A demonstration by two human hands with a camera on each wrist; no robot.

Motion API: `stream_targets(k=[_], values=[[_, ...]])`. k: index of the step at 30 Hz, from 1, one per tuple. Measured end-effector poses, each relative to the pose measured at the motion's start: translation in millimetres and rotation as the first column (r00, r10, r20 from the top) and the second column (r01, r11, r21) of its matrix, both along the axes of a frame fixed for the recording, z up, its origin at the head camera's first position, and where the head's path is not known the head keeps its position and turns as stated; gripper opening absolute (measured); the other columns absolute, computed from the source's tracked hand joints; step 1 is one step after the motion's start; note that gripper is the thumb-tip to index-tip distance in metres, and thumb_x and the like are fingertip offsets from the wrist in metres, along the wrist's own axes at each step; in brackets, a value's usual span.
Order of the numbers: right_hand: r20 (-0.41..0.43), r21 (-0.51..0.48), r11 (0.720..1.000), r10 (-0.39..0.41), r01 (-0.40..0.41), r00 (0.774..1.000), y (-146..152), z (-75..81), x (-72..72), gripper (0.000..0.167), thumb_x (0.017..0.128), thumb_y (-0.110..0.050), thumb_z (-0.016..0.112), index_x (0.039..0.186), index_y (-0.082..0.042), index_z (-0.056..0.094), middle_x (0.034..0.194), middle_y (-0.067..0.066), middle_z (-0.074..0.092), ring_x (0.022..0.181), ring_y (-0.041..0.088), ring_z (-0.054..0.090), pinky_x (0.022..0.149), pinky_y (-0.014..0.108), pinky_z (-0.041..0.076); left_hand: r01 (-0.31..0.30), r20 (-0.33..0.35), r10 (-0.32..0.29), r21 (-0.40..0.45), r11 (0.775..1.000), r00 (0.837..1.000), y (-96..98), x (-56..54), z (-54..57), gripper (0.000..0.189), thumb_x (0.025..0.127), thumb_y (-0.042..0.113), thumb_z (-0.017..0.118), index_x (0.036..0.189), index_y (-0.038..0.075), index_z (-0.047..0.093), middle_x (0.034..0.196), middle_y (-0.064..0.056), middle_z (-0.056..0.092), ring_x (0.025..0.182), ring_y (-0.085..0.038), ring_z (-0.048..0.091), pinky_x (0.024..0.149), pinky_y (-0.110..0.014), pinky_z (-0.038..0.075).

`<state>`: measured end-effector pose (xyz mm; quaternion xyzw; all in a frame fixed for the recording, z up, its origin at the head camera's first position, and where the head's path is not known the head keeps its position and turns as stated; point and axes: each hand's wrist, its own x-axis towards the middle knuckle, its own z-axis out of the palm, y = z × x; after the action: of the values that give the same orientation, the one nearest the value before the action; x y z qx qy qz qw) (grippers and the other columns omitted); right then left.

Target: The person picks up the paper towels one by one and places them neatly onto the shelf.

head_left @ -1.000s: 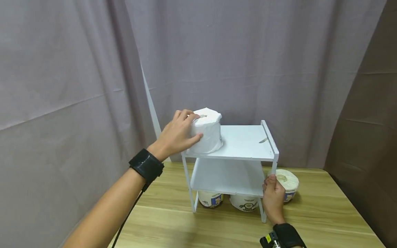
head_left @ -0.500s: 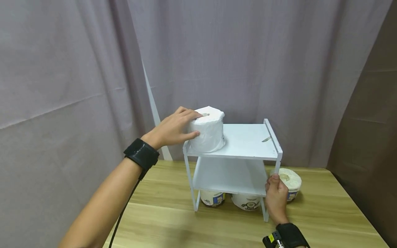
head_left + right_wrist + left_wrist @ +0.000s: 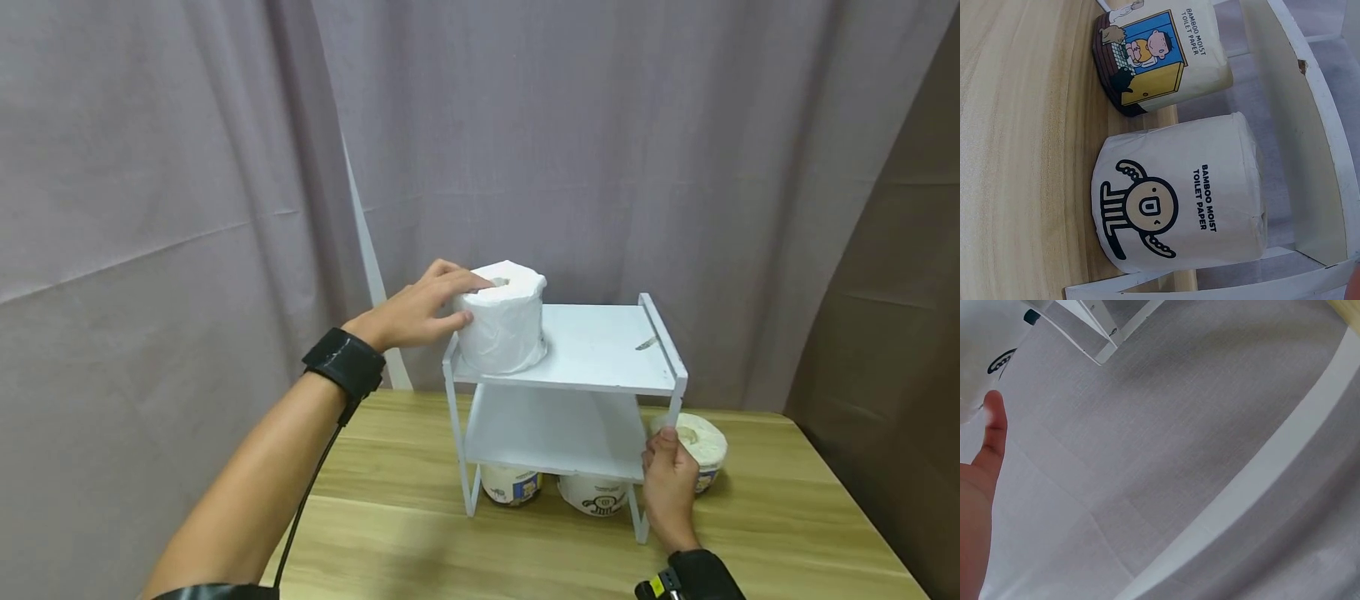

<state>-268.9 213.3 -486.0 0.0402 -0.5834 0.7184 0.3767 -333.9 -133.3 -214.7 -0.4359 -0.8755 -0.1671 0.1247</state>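
Left hand (image 3: 416, 310) at the white roll (image 3: 502, 333), which stands upright at the left end of the top shelf (image 3: 592, 342) of a white rack. Change over the last second: the thumb has drawn back from the roll's front to its left edge; roll stays put on the shelf. Fingers fairly straight over the top, near the core hole, thumb apart from them. Reads as an eased hold, with the shelf probably taking the roll's weight; any pressure left, cannot tell.

Right hand (image 3: 671, 483) keeps its fingers curled round the rack's front right leg (image 3: 675, 408), likely steadying the frame. No shift there.

Below the lower shelf (image 3: 555, 425), two printed rolls sit on the wooden surface (image 3: 405, 467): one with a cartoon scene (image 3: 1147, 59), one with a bird-like figure (image 3: 1179, 194). Another roll (image 3: 701, 442) stands outside, just behind the right hand.
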Motion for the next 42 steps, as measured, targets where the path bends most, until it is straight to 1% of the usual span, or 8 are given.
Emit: stream_targets(k=[5,10,15,20,29,33,36,42], values=[[0.001,0.007,1.000,0.009,-0.009,1.000,2.9,-2.5,1.6,0.057,0.116,-0.022,0.040,0.069,0.010,0.039,0.051,-0.009,0.033,0.044,0.006,0.025,0.046,0.038,0.011,0.028,0.029,-0.029,0.032,0.999,0.999,-0.9,1.1,-3.6,0.047,0.106,0.025,0.056,0.152,0.018,0.056,0.153,0.000,0.054,0.135,-0.022,0.036,0.095,-0.047,0.050],[0.013,-0.008,1.000,-0.003,0.003,1.000,6.6,-2.5,2.4,0.056,0.115,-0.025,0.041,0.072,0.011,0.040,0.052,-0.010,0.035,0.045,0.002,0.028,0.046,0.037,0.012,0.061,0.034,-0.062,0.036,0.997,0.997,3.2,2.9,-1.1,0.046,0.107,0.021,0.058,0.152,0.016,0.057,0.150,-0.001,0.055,0.134,-0.023,0.037,0.097,-0.049,0.050],[-0.008,-0.017,1.000,0.016,-0.016,1.000,8.6,-0.4,1.5,0.055,0.116,-0.026,0.040,0.075,0.011,0.038,0.054,-0.010,0.034,0.045,0.004,0.026,0.048,0.038,0.010,0.060,0.028,-0.060,0.003,0.998,0.998,7.1,4.0,5.4,0.046,0.107,0.021,0.060,0.152,0.015,0.056,0.150,-0.002,0.056,0.134,-0.022,0.038,0.103,-0.049,0.047],[-0.012,-0.026,0.999,0.041,-0.041,0.999,9.6,-0.6,1.5,0.052,0.116,-0.023,0.039,0.076,0.011,0.036,0.055,-0.009,0.034,0.046,0.009,0.025,0.049,0.039,0.011,0.052,0.015,-0.052,-0.012,0.999,0.999,9.2,6.2,6.9,0.044,0.106,0.019,0.063,0.150,0.013,0.057,0.148,-0.002,0.058,0.132,-0.023,0.040,0.107,-0.048,0.044],[-0.054,-0.043,0.998,0.046,-0.048,0.997,12.5,3.3,2.3,0.052,0.115,-0.025,0.041,0.074,0.008,0.038,0.055,-0.008,0.033,0.045,0.008,0.025,0.048,0.038,0.010,0.048,-0.014,-0.048,-0.006,0.999,0.999,24.1,13.5,17.1,0.042,0.104,0.017,0.065,0.146,0.013,0.059,0.150,0.002,0.057,0.124,-0.019,0.040,0.104,-0.039,0.044],[-0.052,-0.047,0.998,0.044,-0.046,0.998,12.8,3.5,3.2,0.052,0.115,-0.023,0.041,0.075,0.009,0.037,0.055,-0.009,0.034,0.045,0.006,0.026,0.049,0.039,0.010,0.032,-0.024,-0.033,-0.010,0.999,0.999,30.6,17.7,20.1,0.042,0.103,0.018,0.066,0.144,0.013,0.059,0.149,0.002,0.058,0.122,-0.019,0.041,0.102,-0.038,0.045],[-0.044,-0.035,0.999,0.040,-0.042,0.998,11.8,3.0,3.6,0.052,0.116,-0.023,0.041,0.075,0.010,0.038,0.056,-0.009,0.034,0.045,0.005,0.028,0.049,0.039,0.011,0.001,-0.049,-0.002,-0.010,1.000,0.999,34.3,22.4,20.8,0.042,0.103,0.020,0.067,0.143,0.013,0.060,0.146,0.001,0.061,0.120,-0.019,0.043,0.097,-0.039,0.047],[-0.007,-0.009,1.000,0.017,-0.017,1.000,10.0,3.0,3.5,0.053,0.116,-0.025,0.040,0.076,0.010,0.038,0.056,-0.009,0.034,0.046,0.006,0.028,0.049,0.038,0.012,-0.110,-0.106,0.109,-0.003,0.994,0.988,42.9,32.8,20.2,0.042,0.101,0.025,0.066,0.142,0.016,0.062,0.139,0.005,0.063,0.117,-0.018,0.045,0.086,-0.041,0.051]])
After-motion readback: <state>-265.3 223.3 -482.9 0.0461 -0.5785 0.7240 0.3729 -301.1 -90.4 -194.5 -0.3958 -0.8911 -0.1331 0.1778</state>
